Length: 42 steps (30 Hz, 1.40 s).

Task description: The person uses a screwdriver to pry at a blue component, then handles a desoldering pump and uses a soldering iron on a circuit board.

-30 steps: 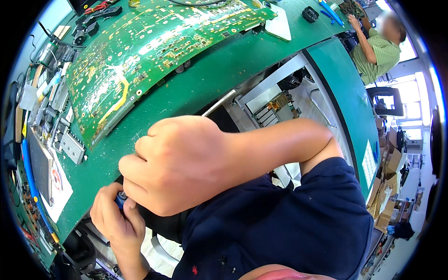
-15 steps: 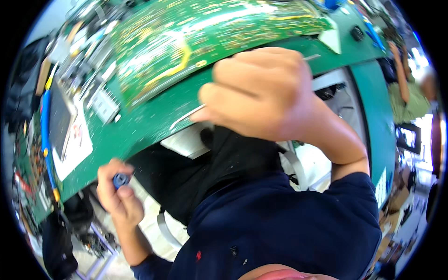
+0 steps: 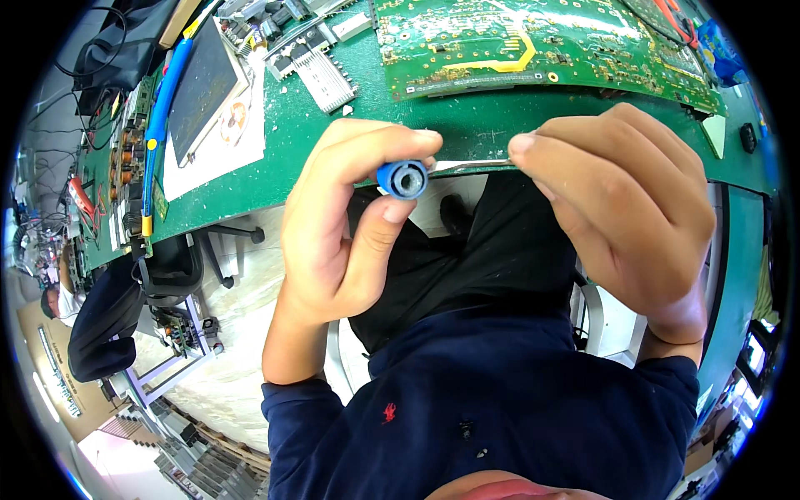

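My left hand [image 3: 333,217] is closed around a short blue tube [image 3: 403,179], thumb below and index finger above. The tube's round end faces up, showing a hollow grey ring inside. In a pinch of thumb and fingers, my right hand [image 3: 625,200] holds a thin metal pick-like tool [image 3: 475,164]. The tool lies level between the two hands. Its left end reaches the fingertips of my left hand beside the tube; whether it touches the tube I cannot tell.
Beyond my hands a large green circuit board [image 3: 583,54] lies on the green table [image 3: 225,204]. To the left are a finned metal heatsink [image 3: 325,82], a white paper [image 3: 200,183], a dark flat panel [image 3: 204,92] and a long blue-and-yellow rod [image 3: 165,104]. A chair [image 3: 179,275] stands at the lower left.
My hands have come together in front of me. The left hand with the blue tube has moved up and right; the right hand with the metal tool has moved to the right. The view has turned left.
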Each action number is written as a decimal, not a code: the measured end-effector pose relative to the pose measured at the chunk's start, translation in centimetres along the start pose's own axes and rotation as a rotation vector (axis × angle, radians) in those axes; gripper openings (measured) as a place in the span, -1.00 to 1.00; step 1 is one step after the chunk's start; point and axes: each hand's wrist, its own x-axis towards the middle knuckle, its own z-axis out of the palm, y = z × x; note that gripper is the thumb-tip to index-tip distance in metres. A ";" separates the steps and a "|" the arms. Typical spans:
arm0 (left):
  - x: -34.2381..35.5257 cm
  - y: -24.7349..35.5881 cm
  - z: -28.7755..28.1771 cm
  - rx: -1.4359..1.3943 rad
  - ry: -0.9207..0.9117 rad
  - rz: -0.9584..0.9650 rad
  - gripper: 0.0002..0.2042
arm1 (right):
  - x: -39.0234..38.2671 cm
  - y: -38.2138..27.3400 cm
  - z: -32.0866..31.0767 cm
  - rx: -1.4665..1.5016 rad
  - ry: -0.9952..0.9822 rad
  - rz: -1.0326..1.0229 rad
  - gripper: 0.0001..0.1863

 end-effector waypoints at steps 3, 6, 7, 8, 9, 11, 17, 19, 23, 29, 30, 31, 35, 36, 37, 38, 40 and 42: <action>0.2 -0.1 -0.4 0.045 -0.047 0.045 -0.72 | 0.5 -0.8 -0.4 -0.049 -0.010 -0.006 -0.60; 0.3 -0.1 -0.3 0.078 -0.055 0.049 -0.73 | 0.1 -0.7 -0.2 -0.076 0.035 -0.035 -0.55; 0.4 -0.2 -0.3 0.094 -0.062 0.063 -0.74 | 0.0 -0.8 -0.1 -0.080 0.024 -0.042 -0.55; 0.4 -0.2 -0.3 0.100 -0.066 0.061 -0.73 | -0.1 -0.8 -0.1 -0.083 0.012 -0.049 -0.55; 0.3 -0.2 -0.3 0.107 -0.068 0.058 -0.73 | 0.0 -0.9 -0.2 -0.085 -0.019 -0.057 -0.55; 0.3 0.0 0.1 0.074 -0.037 0.020 -0.73 | 0.3 -1.1 -0.6 -0.095 -0.078 -0.060 -0.57; 0.3 0.7 1.0 -0.062 0.030 -0.108 -0.73 | 1.1 -1.7 -1.2 -0.120 -0.144 -0.026 -0.62; 0.4 1.0 0.8 -0.066 -0.039 -0.145 -0.70 | 1.0 -1.9 -1.0 -0.105 -0.129 0.002 -0.62; 0.4 0.7 0.0 -0.186 -0.187 -0.218 -0.65 | 0.8 -1.5 -0.6 -0.053 -0.108 -0.008 -0.64; -0.3 0.4 -0.8 -0.406 -0.366 -0.368 -0.65 | -1.5 0.0 0.8 0.186 -0.121 0.028 -0.78; -0.5 0.3 -0.7 -0.466 -0.369 -0.378 -0.66 | -1.6 0.0 1.0 0.197 -0.112 -0.018 -0.80; -0.6 0.1 -0.6 -0.533 -0.378 -0.360 -0.66 | -1.7 0.1 1.4 0.191 -0.085 -0.059 -0.81; -1.3 -0.6 0.0 -0.755 -0.401 -0.422 -0.69 | -2.2 0.0 2.1 0.189 -0.045 -0.141 -0.83; -1.5 -0.6 0.1 -0.773 -0.401 -0.444 -0.70 | -2.2 -0.1 2.0 0.189 -0.060 -0.139 -0.83; -1.8 -0.8 0.1 -0.764 -0.416 -0.454 -0.71 | -2.3 -0.2 2.0 0.187 -0.075 -0.135 -0.83; -2.0 -0.9 0.1 -0.754 -0.431 -0.463 -0.72 | -2.5 -0.2 2.1 0.165 -0.090 -0.155 -0.83; -2.1 -1.1 0.1 -0.719 -0.460 -0.452 -0.72 | -2.6 -0.4 2.1 0.136 -0.123 -0.177 -0.84; -2.1 -1.1 0.3 -0.693 -0.456 -0.439 -0.71 | -2.5 -1.0 1.9 0.115 -0.156 -0.174 -0.84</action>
